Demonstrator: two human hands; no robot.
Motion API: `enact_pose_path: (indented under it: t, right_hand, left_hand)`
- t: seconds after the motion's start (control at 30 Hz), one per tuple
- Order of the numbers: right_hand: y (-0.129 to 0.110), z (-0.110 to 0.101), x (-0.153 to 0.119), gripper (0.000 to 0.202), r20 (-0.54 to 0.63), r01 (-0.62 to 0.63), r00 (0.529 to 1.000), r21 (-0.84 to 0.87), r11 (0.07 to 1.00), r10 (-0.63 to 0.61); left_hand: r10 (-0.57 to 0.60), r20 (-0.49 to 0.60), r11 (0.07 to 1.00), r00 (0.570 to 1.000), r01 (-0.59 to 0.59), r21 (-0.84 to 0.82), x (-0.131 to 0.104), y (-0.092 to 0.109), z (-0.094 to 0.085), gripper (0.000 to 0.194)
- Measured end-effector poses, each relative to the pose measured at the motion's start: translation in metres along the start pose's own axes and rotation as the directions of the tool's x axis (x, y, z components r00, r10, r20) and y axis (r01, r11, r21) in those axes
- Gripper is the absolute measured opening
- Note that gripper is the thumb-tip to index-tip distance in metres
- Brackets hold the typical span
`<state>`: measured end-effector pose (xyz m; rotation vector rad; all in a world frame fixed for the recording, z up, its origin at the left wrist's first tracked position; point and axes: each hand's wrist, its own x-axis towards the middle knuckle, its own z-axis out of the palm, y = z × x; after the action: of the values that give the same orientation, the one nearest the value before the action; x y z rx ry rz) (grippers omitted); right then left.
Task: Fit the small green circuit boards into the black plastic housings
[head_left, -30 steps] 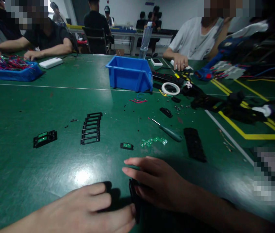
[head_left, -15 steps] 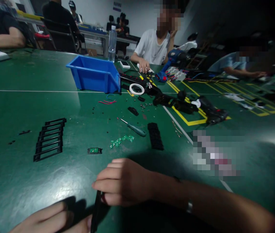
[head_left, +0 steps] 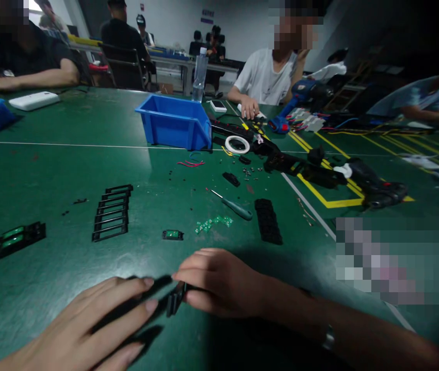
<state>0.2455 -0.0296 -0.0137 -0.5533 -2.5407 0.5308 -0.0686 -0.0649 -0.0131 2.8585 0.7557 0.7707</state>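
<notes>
Between the fingers and thumb of my right hand (head_left: pixel 219 281) is a small black plastic housing (head_left: pixel 175 300), tilted just above the green table. My left hand (head_left: pixel 91 322) is spread beside it, fingers apart and holding nothing. Beyond my hands lies a black housing with a green circuit board (head_left: pixel 172 235). A scatter of tiny green circuit boards (head_left: pixel 214 223) is to its right. Farther left are a ladder-like row of black frames (head_left: pixel 113 213) and black housings fitted with green boards (head_left: pixel 18 239). A stack of black parts (head_left: pixel 268 221) lies right of the boards.
A screwdriver (head_left: pixel 232 205) lies behind the green boards. Farther back are a blue bin (head_left: pixel 176 123), a white ring (head_left: pixel 237 145), a water bottle (head_left: pixel 200 76) and a blue power drill (head_left: pixel 300 103). Other people sit around the table.
My left hand has let go of the black housing and opened beside it. My right hand keeps hold of it. The view has turned left, showing more of the table there.
</notes>
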Motion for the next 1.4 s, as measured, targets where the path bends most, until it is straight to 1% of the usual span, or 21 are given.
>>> enact_pose_path:
  t: [0.03,0.07,0.13,0.17,0.27,0.33,0.43,0.53,0.67,0.77,0.87,1.07,1.23,1.4]
  right_hand:
    - [0.001,0.001,-0.001,0.028,-0.026,0.012,1.000,0.033,0.999,-0.012]
    - [0.001,0.002,-0.002,0.027,-0.046,0.005,0.999,0.057,0.998,-0.003]
    - [0.001,0.003,-0.002,0.024,-0.049,-0.022,0.998,0.094,0.995,0.026]
    - [0.000,0.002,-0.002,0.023,-0.042,-0.039,0.998,0.107,0.994,0.043]
    - [-0.002,-0.001,0.000,0.021,-0.005,-0.082,0.997,0.131,0.988,0.083]
    - [-0.004,-0.004,0.001,0.021,0.022,-0.111,0.994,0.138,0.984,0.109]
    - [-0.004,-0.005,0.002,0.021,0.045,-0.140,0.990,0.144,0.980,0.134]
    - [-0.004,-0.005,0.003,0.018,0.054,-0.150,0.988,0.159,0.976,0.143]
    - [-0.003,-0.005,0.005,0.017,0.067,-0.160,0.986,0.175,0.971,0.151]
    - [-0.003,-0.008,0.007,0.019,0.080,-0.211,0.977,0.210,0.955,0.198]
    - [-0.002,-0.012,0.008,0.020,0.071,-0.287,0.958,0.258,0.923,0.278]
    - [0.006,-0.010,0.012,0.025,-0.098,-0.304,0.935,0.279,0.911,0.342]
    - [0.010,-0.007,0.013,0.028,-0.188,-0.345,0.909,0.167,0.924,0.373]
    - [0.016,-0.007,0.010,0.031,-0.147,-0.405,0.904,0.009,0.914,0.402]
  left_hand:
    - [-0.001,-0.028,1.000,1.000,0.001,-0.020,0.004,-0.001,0.000,0.056]
    - [0.024,-0.039,0.999,0.999,-0.026,-0.039,0.008,-0.002,-0.001,0.057]
    - [0.072,0.017,0.996,0.997,-0.071,-0.050,0.014,-0.005,-0.004,0.060]
    - [0.090,0.028,0.995,0.996,-0.088,-0.054,0.017,-0.006,-0.005,0.061]
    - [0.114,0.125,0.992,0.986,-0.106,-0.075,0.022,-0.007,-0.008,0.061]
    - [0.134,0.170,0.989,0.976,-0.122,-0.080,0.024,-0.006,-0.009,0.061]
    - [0.128,0.192,0.990,0.973,-0.113,-0.083,0.028,-0.005,-0.009,0.065]
    - [0.147,0.209,0.987,0.967,-0.130,-0.093,0.030,-0.006,-0.010,0.068]
    - [0.164,0.234,0.984,0.958,-0.141,-0.112,0.030,-0.006,-0.010,0.078]
    - [0.129,0.220,0.988,0.967,-0.107,-0.109,0.029,-0.007,-0.009,0.082]
    - [0.059,0.187,0.994,0.981,-0.041,-0.101,0.030,-0.011,-0.007,0.083]
    - [-0.034,0.174,0.993,0.984,0.054,-0.107,0.040,-0.017,-0.006,0.088]
    - [-0.104,0.207,0.983,0.973,0.132,-0.128,0.044,-0.016,-0.007,0.091]
    - [-0.124,0.256,0.979,0.959,0.160,-0.125,0.045,-0.018,-0.003,0.088]
